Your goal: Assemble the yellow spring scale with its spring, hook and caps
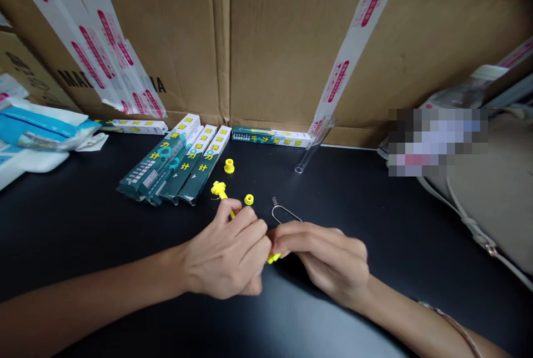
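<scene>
My left hand (233, 250) is closed around a yellow plastic rod (232, 213), whose flanged head (219, 188) sticks out past the thumb side. Against it, my right hand (328, 255) pinches with thumb and fingers. A bit of yellow plastic (273, 258) shows at the right fingertips; whether it joins the rod is hidden. Just beyond the right hand a bent metal wire hook (285, 209) with a small spring (274, 201) appears; I cannot tell if it is held. A yellow collar (249, 200) and a yellow flanged cap (229, 166) lie on the black table (175, 319).
Several green-and-white boxes (166, 158) lie at the back left; another box (270, 136) rests along the large carton (275, 58). A clear tube (314, 144) leans there. Blue-white packaging (45, 127) sits left. A bottle (466, 91) and a beige bag (495, 180) stand right.
</scene>
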Demonstrator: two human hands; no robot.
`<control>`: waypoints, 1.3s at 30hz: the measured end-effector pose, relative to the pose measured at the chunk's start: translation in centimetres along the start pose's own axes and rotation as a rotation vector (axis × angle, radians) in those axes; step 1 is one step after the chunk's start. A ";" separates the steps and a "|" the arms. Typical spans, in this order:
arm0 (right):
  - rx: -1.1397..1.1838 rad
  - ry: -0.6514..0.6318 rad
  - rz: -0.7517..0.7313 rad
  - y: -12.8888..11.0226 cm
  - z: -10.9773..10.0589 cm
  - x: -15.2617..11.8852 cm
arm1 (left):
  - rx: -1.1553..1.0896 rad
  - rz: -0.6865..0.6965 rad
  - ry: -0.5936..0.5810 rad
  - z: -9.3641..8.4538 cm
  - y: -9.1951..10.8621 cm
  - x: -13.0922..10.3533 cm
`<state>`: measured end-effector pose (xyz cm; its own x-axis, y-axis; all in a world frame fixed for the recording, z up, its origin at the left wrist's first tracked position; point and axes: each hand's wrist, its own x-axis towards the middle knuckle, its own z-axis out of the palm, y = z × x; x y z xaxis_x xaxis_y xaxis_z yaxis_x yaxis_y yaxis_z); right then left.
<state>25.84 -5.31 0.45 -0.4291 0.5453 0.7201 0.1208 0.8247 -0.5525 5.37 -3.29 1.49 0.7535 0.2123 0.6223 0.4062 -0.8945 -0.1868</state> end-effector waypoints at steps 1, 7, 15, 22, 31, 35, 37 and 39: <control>0.002 0.000 -0.002 0.0 0.0 0.0 | 0.000 0.002 0.003 0.0 0.0 0.0; 0.016 0.008 0.003 0.1 0.2 -0.2 | 0.002 -0.002 0.013 0.0 0.0 -0.1; 0.034 0.043 0.026 0.1 0.6 -0.5 | 0.011 -0.014 0.015 -0.1 0.1 0.1; 0.014 0.052 0.034 -0.1 0.6 -0.4 | 0.014 -0.022 0.034 -0.1 0.1 0.1; 0.027 0.075 0.019 0.0 1.0 -0.8 | 0.002 -0.029 0.028 -0.1 0.3 0.0; -0.051 0.064 -0.064 -0.1 0.8 -0.7 | 0.011 -0.042 0.017 -0.1 0.2 0.0; -0.116 0.022 -0.093 -0.3 0.4 -0.6 | 0.016 -0.045 0.016 -0.1 0.2 -0.1; -0.188 -0.039 -0.107 -0.6 -0.2 -0.4 | 0.018 -0.041 0.020 -0.1 0.2 -0.1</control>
<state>26.11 -5.97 0.53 -0.4822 0.4498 0.7518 0.2357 0.8931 -0.3831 5.29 -3.56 1.44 0.7256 0.2406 0.6447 0.4459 -0.8780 -0.1742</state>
